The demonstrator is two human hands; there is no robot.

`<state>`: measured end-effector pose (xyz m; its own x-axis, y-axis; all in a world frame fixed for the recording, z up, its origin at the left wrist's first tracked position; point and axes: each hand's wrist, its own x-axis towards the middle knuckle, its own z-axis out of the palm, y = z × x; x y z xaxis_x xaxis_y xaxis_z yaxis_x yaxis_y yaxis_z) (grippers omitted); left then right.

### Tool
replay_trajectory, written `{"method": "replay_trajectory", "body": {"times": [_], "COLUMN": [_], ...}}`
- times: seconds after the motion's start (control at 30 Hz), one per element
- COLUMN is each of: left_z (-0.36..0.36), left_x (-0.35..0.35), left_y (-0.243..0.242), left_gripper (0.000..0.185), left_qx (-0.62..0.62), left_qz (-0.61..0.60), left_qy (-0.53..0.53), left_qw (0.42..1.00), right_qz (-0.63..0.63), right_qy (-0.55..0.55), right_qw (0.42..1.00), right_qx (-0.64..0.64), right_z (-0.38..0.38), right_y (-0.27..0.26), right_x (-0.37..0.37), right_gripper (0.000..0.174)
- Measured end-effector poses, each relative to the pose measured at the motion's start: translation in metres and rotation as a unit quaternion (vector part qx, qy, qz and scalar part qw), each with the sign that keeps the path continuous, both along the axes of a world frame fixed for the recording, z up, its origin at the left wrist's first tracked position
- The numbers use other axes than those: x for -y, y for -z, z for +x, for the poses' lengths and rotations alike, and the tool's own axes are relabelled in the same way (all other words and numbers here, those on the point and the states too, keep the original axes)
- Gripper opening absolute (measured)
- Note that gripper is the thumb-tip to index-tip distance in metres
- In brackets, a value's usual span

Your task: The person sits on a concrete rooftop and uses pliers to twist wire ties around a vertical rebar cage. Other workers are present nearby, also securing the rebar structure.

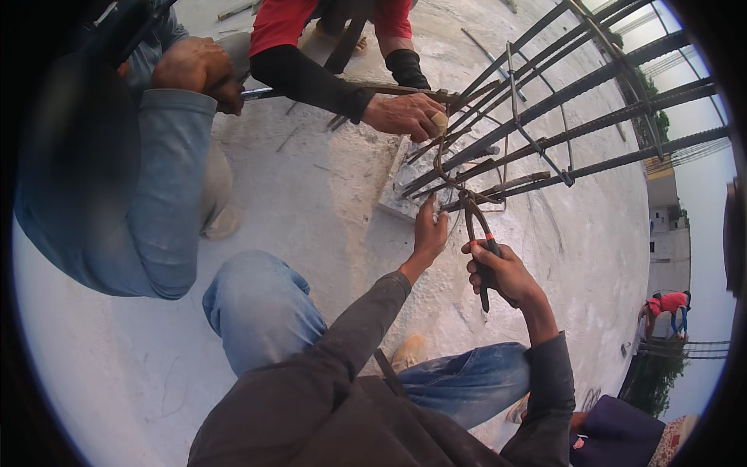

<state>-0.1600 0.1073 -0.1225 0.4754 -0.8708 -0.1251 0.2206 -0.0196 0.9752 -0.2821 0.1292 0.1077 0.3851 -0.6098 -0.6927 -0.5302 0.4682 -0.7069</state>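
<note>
In my right hand (502, 273) are end-cutting nippers (480, 233) with dark grips and orange-red bands. Their jaws meet a bent steel stirrup (443, 160) and a rebar near the foot of a column cage. My left hand (430, 230) is raised just left of the nippers, fingers apart and fingertips beside the lower end of a ribbed rebar (502, 191); I see nothing held in it. A co-worker's hand (405, 115) in a black sleeve grips the upper part of the stirrup. The bars rise to the upper right, ringed by another stirrup (516, 111).
Beside me on the left crouches a person in blue-grey clothing (169, 192), hands on a metal bar. Thin wires (545, 216) and loose rods (475, 44) lie on the concrete slab (280, 204). Another person (668, 305) bends over bars at far right; purple cloth (618, 429) shows lower right.
</note>
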Motion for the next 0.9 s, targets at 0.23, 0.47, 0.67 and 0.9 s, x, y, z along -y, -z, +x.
{"method": "replay_trajectory", "body": {"times": [0.23, 0.47, 0.67, 0.9], "left_z": [-0.033, -0.027, -0.010, 0.005], "left_x": [0.003, -0.016, -0.029, -0.036], "left_y": [0.005, -0.001, -0.029, -0.061], "left_gripper": [0.077, 0.036, 0.083, 0.128], "left_qx": [0.195, -0.339, -0.550, -0.609], "left_qz": [0.047, 0.135, -0.089, -0.141], "left_qy": [-0.047, 0.082, 0.196, 0.319], "left_qw": [0.979, 0.927, 0.807, 0.713], "right_qz": [-0.001, 0.000, -0.006, -0.037], "right_qy": [0.003, -0.004, -0.010, -0.040], "right_qw": [1.000, 1.000, 0.999, 0.998], "right_qx": [0.010, 0.024, 0.044, 0.021], "right_z": [0.000, -0.007, -0.015, -0.017], "right_y": [0.001, 0.007, 0.021, 0.024], "right_x": [-0.001, 0.003, 0.007, 0.009], "right_gripper": [0.041, 0.033, 0.031, 0.037]}}
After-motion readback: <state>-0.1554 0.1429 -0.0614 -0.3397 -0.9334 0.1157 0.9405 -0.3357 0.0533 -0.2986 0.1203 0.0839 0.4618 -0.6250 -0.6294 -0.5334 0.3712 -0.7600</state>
